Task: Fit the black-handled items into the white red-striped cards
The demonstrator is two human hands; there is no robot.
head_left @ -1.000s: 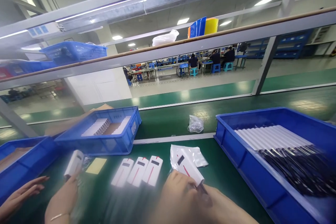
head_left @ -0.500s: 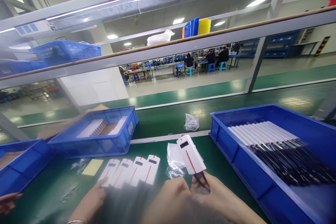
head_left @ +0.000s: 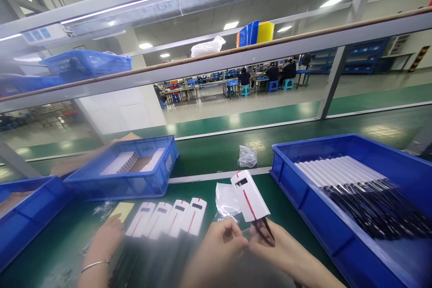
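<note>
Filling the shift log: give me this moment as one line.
right hand: holds white red-striped device | left hand: pinches clear plastic bag | co-worker's hand: by four white devices

Bright overhead strips, blurred wide-angle edges

A white box [head_left: 250, 195] with a red stripe and a small dark window stands tilted above the counter [head_left: 216, 157], a black cord [head_left: 263, 230] looping from its lower end.
</note>
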